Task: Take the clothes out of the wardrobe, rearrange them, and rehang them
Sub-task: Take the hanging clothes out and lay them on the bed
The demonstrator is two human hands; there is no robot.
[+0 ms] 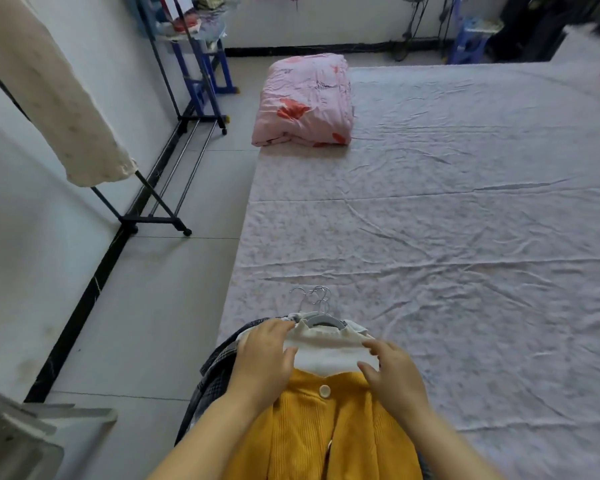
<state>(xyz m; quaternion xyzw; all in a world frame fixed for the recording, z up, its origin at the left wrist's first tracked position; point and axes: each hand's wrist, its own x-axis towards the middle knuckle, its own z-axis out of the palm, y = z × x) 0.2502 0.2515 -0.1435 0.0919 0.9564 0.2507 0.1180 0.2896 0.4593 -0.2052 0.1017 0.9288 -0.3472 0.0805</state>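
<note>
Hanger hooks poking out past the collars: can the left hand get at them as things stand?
Probably yes. The hanger hooks lie bare just beyond the left hand, nothing over them, though its fingers hold the white top and must let go first.
</note>
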